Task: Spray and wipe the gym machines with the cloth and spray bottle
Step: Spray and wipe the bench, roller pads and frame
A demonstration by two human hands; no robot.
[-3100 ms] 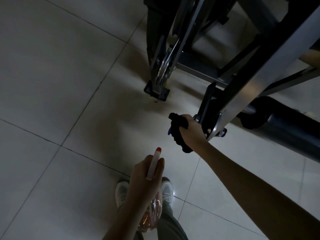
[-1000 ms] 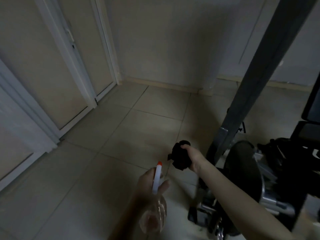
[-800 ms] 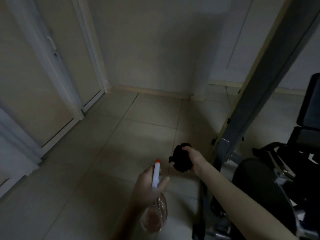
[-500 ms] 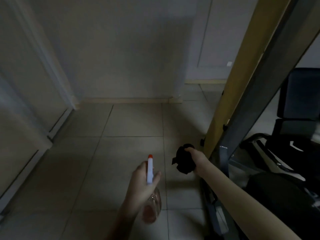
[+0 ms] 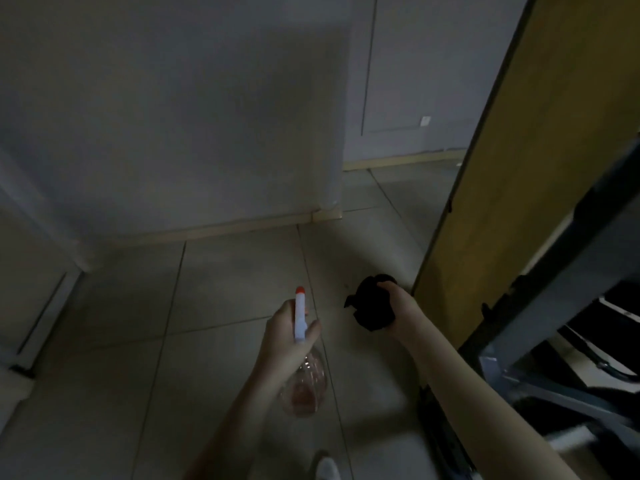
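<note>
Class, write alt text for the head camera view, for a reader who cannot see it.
A person's left hand grips a clear spray bottle with a red-tipped nozzle, while the right hand holds a bunched black cloth beside a slanted grey and yellow machine frame, above a dim tiled floor.

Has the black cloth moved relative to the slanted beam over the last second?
No: the black cloth stays left of the slanted beam, near its lower end; the camera swung.
</note>
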